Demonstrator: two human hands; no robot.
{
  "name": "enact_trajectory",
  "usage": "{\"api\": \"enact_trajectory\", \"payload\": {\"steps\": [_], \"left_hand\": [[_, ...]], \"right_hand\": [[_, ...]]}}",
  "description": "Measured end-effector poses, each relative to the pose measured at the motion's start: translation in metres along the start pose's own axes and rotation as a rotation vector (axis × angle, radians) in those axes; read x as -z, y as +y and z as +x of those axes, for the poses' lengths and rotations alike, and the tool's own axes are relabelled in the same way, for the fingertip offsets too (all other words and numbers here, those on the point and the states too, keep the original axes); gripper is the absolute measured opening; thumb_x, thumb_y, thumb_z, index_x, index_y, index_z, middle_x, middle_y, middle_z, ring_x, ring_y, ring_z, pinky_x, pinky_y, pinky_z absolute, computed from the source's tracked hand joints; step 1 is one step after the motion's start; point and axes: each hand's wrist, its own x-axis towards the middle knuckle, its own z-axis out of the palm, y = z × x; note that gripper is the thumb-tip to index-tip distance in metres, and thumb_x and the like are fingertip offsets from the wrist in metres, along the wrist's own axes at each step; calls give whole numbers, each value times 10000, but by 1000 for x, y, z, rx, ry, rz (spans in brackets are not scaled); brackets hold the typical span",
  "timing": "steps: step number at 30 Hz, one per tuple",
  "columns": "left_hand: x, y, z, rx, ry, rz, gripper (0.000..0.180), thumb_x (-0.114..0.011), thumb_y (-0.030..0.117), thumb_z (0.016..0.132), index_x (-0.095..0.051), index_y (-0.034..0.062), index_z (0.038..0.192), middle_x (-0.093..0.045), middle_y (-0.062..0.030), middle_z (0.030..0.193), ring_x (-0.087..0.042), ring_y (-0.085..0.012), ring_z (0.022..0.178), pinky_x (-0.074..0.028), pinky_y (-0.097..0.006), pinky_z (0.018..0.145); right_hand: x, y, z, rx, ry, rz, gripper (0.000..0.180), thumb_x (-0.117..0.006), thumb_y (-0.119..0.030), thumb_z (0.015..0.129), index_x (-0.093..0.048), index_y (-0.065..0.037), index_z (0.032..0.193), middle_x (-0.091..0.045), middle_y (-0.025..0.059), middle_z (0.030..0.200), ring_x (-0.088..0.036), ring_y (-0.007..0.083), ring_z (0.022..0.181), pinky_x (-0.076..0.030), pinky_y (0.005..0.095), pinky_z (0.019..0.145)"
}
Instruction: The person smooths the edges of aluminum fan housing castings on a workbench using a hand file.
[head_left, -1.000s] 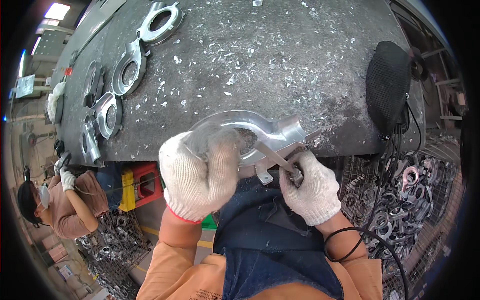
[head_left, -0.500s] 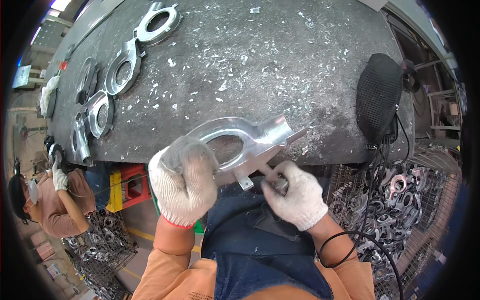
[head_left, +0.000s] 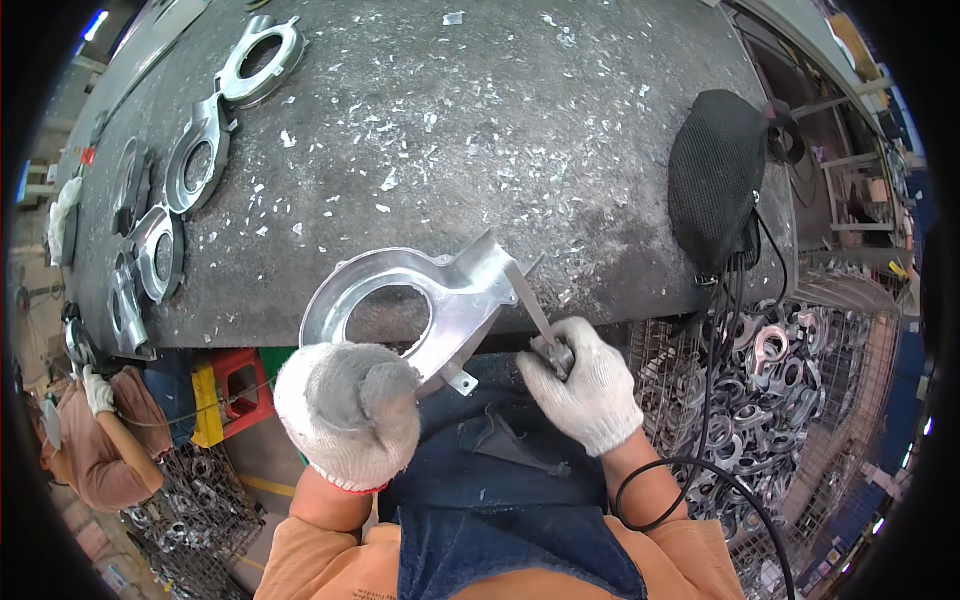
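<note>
Works over a grey, rough desk (head_left: 250,265) littered with silvery flakes (head_left: 390,180). Clamps a ring-shaped metal casting (head_left: 455,305) by its lower-left rim in the left grip (head_left: 350,415), at the desk's near edge; closes the knit-gloved right grip (head_left: 590,387) around a flat-bladed tool (head_left: 534,305) by the spout (head_left: 488,266). Probably handles stiff and slippery; best taken by the rim. Has smooth, similar castings (head_left: 182,180) farther left

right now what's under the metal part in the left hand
Grey worktop shows through the round opening of the metal part. Whatever lies directly beneath its solid body is covered; the left hand hides more.
</note>
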Motion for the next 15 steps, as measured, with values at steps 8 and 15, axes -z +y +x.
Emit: {"api": "enact_trajectory", "payload": {"steps": [8, 15], "left_hand": [[-2, 19, 15, -79, -168, 104, 43, -757, 84, 890, -772, 87, 850, -712, -100, 756, -680, -326, 609, -526, -429, 579], [2, 15, 4, -8, -190, 88, 201, -657, 160, 1015, -715, 19, 884, -710, -119, 847, -660, -285, 722, -504, -382, 698]], "right_hand": [[-10, -5, 4, 40, 129, -291, 236, -779, -283, 986, -644, -93, 1016, -744, 169, 841, -761, 376, 708, -611, 455, 618], [2, -3, 11, -131, 85, -208, 289, -746, -331, 1009, -633, -69, 1053, -770, 194, 878, -769, 426, 778, -615, 513, 677]]}}
